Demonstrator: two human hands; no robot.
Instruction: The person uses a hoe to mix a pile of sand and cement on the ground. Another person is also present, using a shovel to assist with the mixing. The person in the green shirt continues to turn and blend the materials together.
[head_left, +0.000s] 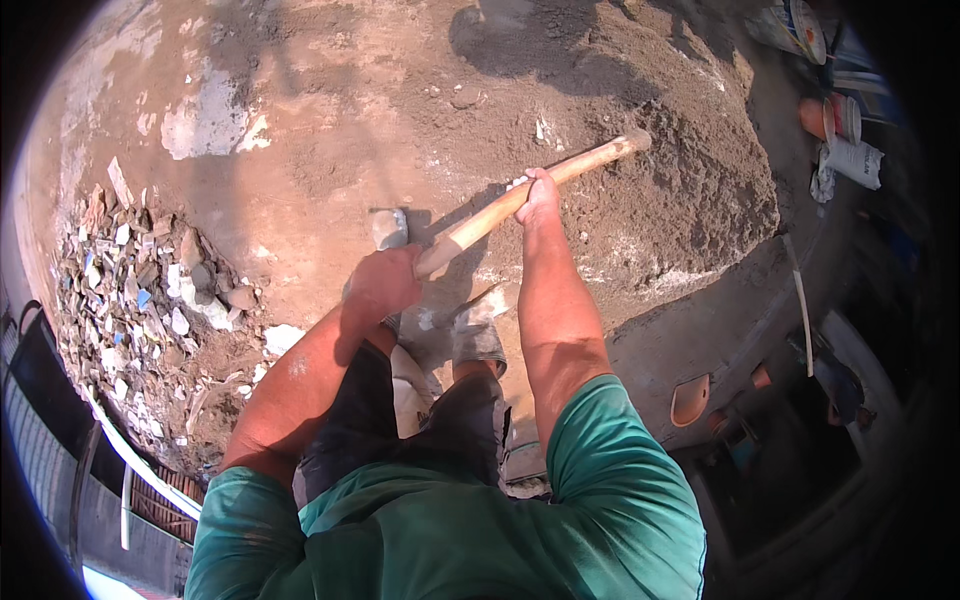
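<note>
Both my hands are closed round a long wooden tool handle (480, 225) that slants from lower left to upper right. My left hand (386, 281) grips its lower end in front of my legs, and my right hand (539, 196) holds it farther up the shaft. The handle's far end reaches a broad heap of damp, grey-brown sand or mortar mix (690, 180). Whatever head the tool has cannot be made out; it may be buried in the heap. My shoes, coated with pale dust, stand on the ground below the handle.
Rubble with stone and tile shards (142, 285) is piled at the left. Buckets (816, 118) and a white sack (855, 165) are at the upper right. A curved terracotta piece (690, 400) and a thin pale stick (799, 304) lie right of me.
</note>
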